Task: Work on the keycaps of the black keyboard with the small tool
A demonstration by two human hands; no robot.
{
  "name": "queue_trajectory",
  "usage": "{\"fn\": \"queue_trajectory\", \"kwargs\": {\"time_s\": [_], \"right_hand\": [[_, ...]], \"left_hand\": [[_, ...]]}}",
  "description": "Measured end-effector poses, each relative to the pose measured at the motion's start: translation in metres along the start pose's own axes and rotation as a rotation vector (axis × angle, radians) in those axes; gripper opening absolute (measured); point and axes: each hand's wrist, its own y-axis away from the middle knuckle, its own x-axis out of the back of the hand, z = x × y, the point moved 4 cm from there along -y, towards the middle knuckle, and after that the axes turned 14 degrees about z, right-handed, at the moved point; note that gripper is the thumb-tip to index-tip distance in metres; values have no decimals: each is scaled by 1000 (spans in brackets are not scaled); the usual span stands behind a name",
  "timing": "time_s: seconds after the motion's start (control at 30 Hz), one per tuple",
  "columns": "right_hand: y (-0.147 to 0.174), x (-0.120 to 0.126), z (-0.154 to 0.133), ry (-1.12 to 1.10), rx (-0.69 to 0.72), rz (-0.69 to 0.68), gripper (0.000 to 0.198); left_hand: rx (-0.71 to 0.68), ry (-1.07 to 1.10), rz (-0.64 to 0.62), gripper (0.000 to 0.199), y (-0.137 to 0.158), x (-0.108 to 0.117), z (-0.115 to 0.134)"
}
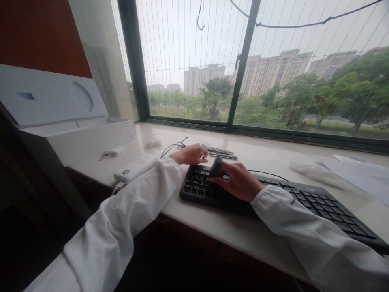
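A black keyboard (316,205) lies along the sill's front edge. Its left part shows bare key sockets (197,184), while keys cover the right part. Above that left part, my right hand (237,180) is closed around a small black ridged piece (215,167), held upright between thumb and fingers; its exact kind cannot be made out. My left hand (191,154) is just behind the keyboard's left end, fingers curled together beside rows of loose black keycaps (223,152). Whatever those fingers pinch, if anything, is hidden.
An open white box (91,136) stands at the left. Near my left sleeve are a white power bank (136,168) with a cable and a small white adapter (117,151). Papers (358,174) and a clear plastic bag (316,173) lie right. A barred window (194,97) rises behind.
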Motion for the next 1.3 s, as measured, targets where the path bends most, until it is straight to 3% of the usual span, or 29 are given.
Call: {"fn": "queue_trajectory", "kwargs": {"time_s": [0.5, 0.9, 1.17, 1.3], "right_hand": [[-1, -1, 4, -15, -59, 22, 18], [6, -8, 8, 22, 152, 39, 31], [8, -10, 1, 96, 252, 86, 12], [5, -5, 2, 112, 225, 158, 8]], "left_hand": [[1, 20, -34, 18, 0, -3, -2], [82, 142, -156, 26, 3, -22, 1], [88, 162, -160, 30, 4, -23, -1], [78, 144, -154, 30, 3, -26, -4]]}}
